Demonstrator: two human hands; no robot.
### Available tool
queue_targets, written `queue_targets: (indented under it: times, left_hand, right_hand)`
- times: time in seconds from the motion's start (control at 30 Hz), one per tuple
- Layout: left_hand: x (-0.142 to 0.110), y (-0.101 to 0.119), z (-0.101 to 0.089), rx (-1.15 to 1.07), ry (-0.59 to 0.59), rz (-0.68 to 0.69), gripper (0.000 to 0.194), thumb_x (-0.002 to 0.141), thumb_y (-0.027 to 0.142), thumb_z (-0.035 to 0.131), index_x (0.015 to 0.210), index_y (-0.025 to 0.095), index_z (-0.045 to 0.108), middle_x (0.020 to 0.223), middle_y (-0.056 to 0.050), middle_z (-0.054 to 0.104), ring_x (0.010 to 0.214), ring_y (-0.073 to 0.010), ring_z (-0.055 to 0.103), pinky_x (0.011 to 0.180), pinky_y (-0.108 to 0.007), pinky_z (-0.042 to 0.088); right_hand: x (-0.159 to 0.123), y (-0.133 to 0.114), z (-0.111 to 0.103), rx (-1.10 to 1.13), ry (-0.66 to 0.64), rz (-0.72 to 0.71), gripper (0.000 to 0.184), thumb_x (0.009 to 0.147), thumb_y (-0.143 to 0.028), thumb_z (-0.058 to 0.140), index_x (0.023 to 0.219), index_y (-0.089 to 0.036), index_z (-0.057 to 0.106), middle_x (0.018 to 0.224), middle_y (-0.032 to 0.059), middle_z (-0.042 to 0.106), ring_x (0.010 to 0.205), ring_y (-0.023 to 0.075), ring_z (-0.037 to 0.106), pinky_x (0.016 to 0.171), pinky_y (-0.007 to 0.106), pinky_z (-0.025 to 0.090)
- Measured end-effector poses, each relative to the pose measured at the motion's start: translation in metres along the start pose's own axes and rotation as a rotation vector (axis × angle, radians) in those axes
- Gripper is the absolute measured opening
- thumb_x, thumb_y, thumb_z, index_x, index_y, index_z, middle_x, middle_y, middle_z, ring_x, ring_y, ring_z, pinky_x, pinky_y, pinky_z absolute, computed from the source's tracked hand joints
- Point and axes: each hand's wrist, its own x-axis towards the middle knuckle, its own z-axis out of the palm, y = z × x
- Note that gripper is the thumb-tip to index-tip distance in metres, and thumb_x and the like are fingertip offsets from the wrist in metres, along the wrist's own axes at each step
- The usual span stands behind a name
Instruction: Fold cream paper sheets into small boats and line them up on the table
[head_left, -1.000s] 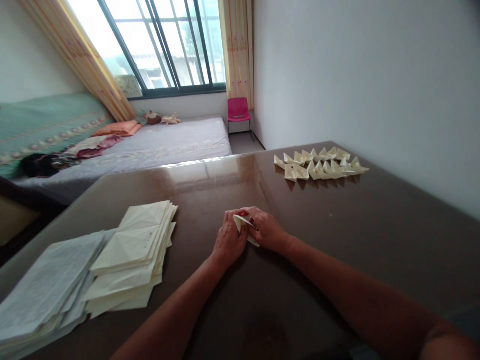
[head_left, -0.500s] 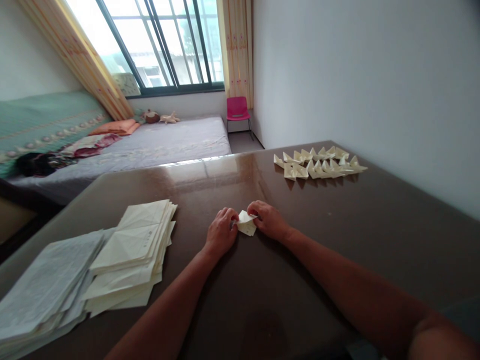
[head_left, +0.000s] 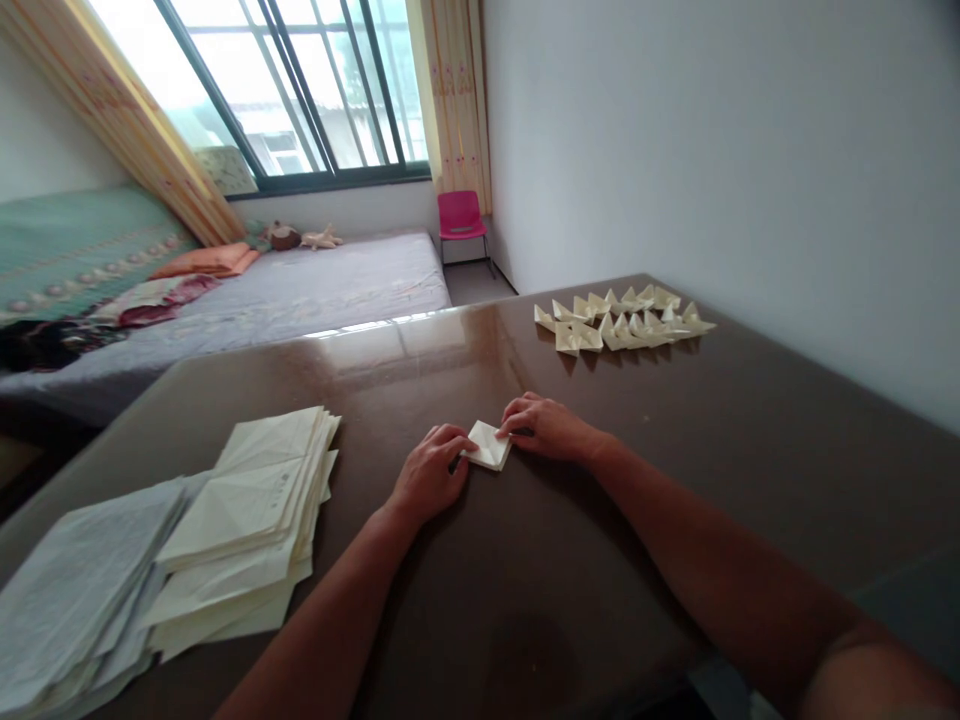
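Note:
A small cream folded paper [head_left: 489, 447], now a flat square standing on one corner, lies on the brown table between my hands. My left hand [head_left: 433, 472] pinches its left corner between thumb and fingers. At the right corner, my right hand [head_left: 551, 425] has its thumb and fingertips closed on the paper. Several finished-looking folded paper boats [head_left: 649, 328] stand in two rows farther back on the right.
A stack of creased cream sheets [head_left: 232, 500] lies on the left of the glossy table [head_left: 420, 640], beside a pile of greyish printed sheets [head_left: 90, 560]. Beyond the table are a bed [head_left: 375, 270] and a pink chair [head_left: 460, 215]. A white wall [head_left: 720, 150] borders the right side.
The folded paper has gone from an opened, raised shape to a flat square on the table. My hands have moved apart to its left and right corners. The view has turned slightly right.

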Motion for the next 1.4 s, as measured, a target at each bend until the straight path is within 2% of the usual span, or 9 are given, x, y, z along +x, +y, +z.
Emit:
queue_targets:
  times: [0.2, 0.4, 0.53, 0.63, 0.73, 0.87, 1.03, 1.23, 1.4]
  left_hand:
    - [-0.002, -0.006, 0.001, 0.007, -0.014, 0.094, 0.021, 0.089, 0.028, 0.052, 0.101, 0.025, 0.069, 0.104, -0.005, 0.063, 0.098, -0.0188, 0.056, 0.087, -0.033, 0.049]
    - [-0.001, 0.001, -0.001, 0.033, -0.061, 0.204, 0.028, 0.091, 0.027, 0.049, 0.115, 0.024, 0.063, 0.119, -0.004, 0.062, 0.114, -0.0208, 0.049, 0.101, -0.037, 0.043]
    - [0.000, 0.009, -0.003, 0.104, -0.104, 0.198, 0.028, 0.092, 0.032, 0.048, 0.115, 0.026, 0.063, 0.119, -0.004, 0.061, 0.113, -0.0226, 0.050, 0.097, -0.040, 0.045]
    - [0.001, 0.012, -0.004, 0.115, -0.102, 0.172, 0.028, 0.092, 0.034, 0.048, 0.114, 0.025, 0.062, 0.117, -0.005, 0.062, 0.111, -0.0222, 0.052, 0.096, -0.039, 0.046]
    - [0.002, 0.014, -0.006, 0.111, -0.080, 0.127, 0.029, 0.091, 0.037, 0.050, 0.115, 0.025, 0.061, 0.113, -0.005, 0.063, 0.105, -0.0204, 0.055, 0.091, -0.035, 0.048]
    - [0.001, 0.017, -0.006, 0.212, -0.092, 0.125, 0.037, 0.090, 0.041, 0.049, 0.126, 0.031, 0.055, 0.114, -0.004, 0.062, 0.103, -0.0211, 0.056, 0.086, -0.036, 0.049]
    - [-0.001, 0.020, -0.006, 0.308, -0.122, 0.157, 0.031, 0.094, 0.038, 0.043, 0.121, 0.039, 0.059, 0.119, 0.000, 0.060, 0.105, -0.0199, 0.055, 0.088, -0.036, 0.049]
    - [0.002, 0.028, -0.008, 0.344, -0.185, 0.178, 0.032, 0.094, 0.037, 0.042, 0.120, 0.032, 0.060, 0.121, -0.004, 0.060, 0.114, -0.0218, 0.052, 0.094, -0.038, 0.048]
    - [-0.006, 0.030, 0.006, 0.263, -0.134, 0.126, 0.036, 0.096, 0.034, 0.037, 0.123, 0.024, 0.060, 0.132, -0.006, 0.056, 0.126, -0.0219, 0.047, 0.105, -0.040, 0.042]
  right_hand:
    - [0.000, -0.003, -0.004, -0.053, -0.051, 0.045, 0.027, 0.084, -0.021, 0.057, 0.104, -0.032, 0.072, 0.108, 0.0008, 0.066, 0.101, 0.0185, 0.054, 0.089, 0.031, 0.042]
    - [-0.001, 0.000, -0.004, -0.028, -0.047, 0.056, 0.033, 0.083, -0.014, 0.053, 0.106, -0.030, 0.072, 0.109, 0.0019, 0.066, 0.101, 0.0178, 0.053, 0.090, 0.031, 0.041]
    - [0.003, 0.000, 0.003, 0.050, -0.005, 0.058, 0.025, 0.081, -0.015, 0.055, 0.098, -0.023, 0.072, 0.100, 0.0029, 0.067, 0.095, 0.0166, 0.055, 0.085, 0.027, 0.041]
    - [0.007, -0.007, 0.010, 0.053, 0.067, 0.233, 0.018, 0.087, -0.027, 0.053, 0.095, -0.020, 0.066, 0.088, 0.0035, 0.066, 0.083, 0.0154, 0.056, 0.073, 0.025, 0.042]
    - [0.010, -0.017, 0.015, -0.007, 0.069, 0.339, 0.020, 0.088, -0.037, 0.054, 0.096, -0.021, 0.062, 0.089, 0.0043, 0.065, 0.085, 0.0163, 0.056, 0.069, 0.024, 0.040]
    - [0.010, -0.021, 0.014, -0.035, 0.021, 0.347, 0.013, 0.088, -0.031, 0.053, 0.094, -0.022, 0.061, 0.099, 0.0040, 0.064, 0.096, 0.0165, 0.056, 0.075, 0.024, 0.040]
    - [0.010, -0.017, 0.012, -0.017, 0.014, 0.341, 0.013, 0.086, -0.028, 0.053, 0.092, -0.023, 0.063, 0.099, 0.0032, 0.065, 0.094, 0.0167, 0.058, 0.073, 0.024, 0.041]
    - [0.010, -0.018, 0.012, -0.007, 0.034, 0.346, 0.018, 0.088, -0.027, 0.048, 0.094, -0.025, 0.065, 0.100, 0.0033, 0.065, 0.092, 0.0166, 0.060, 0.070, 0.024, 0.042]
    - [0.009, -0.013, 0.018, -0.006, 0.049, 0.320, 0.019, 0.087, -0.024, 0.048, 0.094, -0.024, 0.066, 0.101, 0.0038, 0.065, 0.093, 0.0167, 0.060, 0.071, 0.025, 0.042]
